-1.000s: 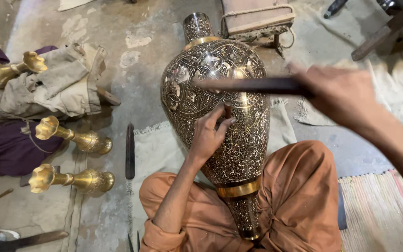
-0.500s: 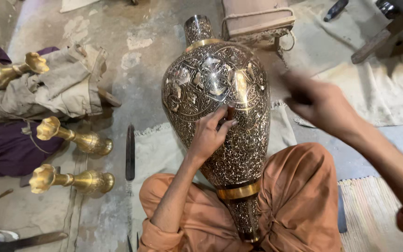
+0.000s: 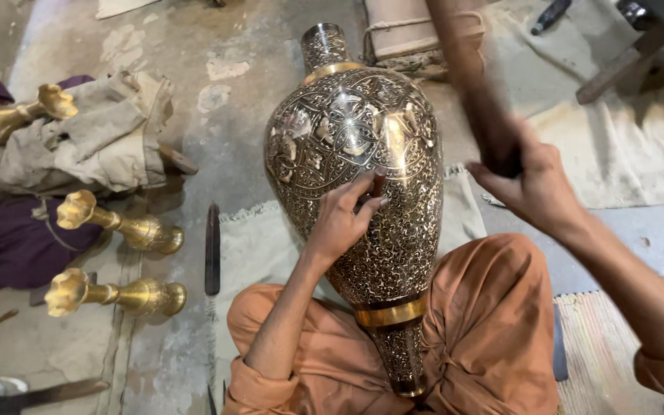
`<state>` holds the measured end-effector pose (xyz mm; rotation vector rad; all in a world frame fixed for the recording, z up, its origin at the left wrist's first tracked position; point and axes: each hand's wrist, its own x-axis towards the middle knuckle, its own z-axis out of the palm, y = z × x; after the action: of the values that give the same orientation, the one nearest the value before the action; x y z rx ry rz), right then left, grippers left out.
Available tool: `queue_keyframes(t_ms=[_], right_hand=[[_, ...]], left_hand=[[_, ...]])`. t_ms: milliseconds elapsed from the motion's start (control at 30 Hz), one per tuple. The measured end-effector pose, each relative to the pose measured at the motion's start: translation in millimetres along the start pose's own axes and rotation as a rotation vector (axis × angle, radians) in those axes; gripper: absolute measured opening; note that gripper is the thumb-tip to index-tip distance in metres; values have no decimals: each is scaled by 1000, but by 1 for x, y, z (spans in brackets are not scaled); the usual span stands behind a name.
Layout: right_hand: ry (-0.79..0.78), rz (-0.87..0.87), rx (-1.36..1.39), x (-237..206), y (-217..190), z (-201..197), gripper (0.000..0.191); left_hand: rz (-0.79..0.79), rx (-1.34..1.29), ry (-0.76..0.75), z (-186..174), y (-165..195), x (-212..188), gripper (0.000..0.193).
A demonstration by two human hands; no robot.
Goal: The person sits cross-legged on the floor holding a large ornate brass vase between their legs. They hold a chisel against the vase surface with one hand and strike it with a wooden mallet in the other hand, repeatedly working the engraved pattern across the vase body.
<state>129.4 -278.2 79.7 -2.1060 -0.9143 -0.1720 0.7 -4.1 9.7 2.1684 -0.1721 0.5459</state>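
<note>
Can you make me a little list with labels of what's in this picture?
place: workshop floor
big thing: engraved brass vase, lying across the lap
left hand: presses a small punch to the vase
right hand: grips a raised, blurred dark tool
floor beside: two small brass vases, a long file
far left: cloth bundle

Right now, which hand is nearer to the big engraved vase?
Left. The left hand rests on the vase, holding a small tool against it. The right hand is raised beside the vase, gripping a dark stick.
</note>
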Motion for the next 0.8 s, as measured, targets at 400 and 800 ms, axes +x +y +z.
queue_keyframes(t_ms=[400, 800], right_hand=[[-209, -157, -650, -14, 25, 5, 71], [-264, -303, -852, 14, -19, -9, 65]], left_hand=[[-209, -29, 36, 3, 6, -13, 42], [-29, -5, 80, 3, 3, -14, 17]])
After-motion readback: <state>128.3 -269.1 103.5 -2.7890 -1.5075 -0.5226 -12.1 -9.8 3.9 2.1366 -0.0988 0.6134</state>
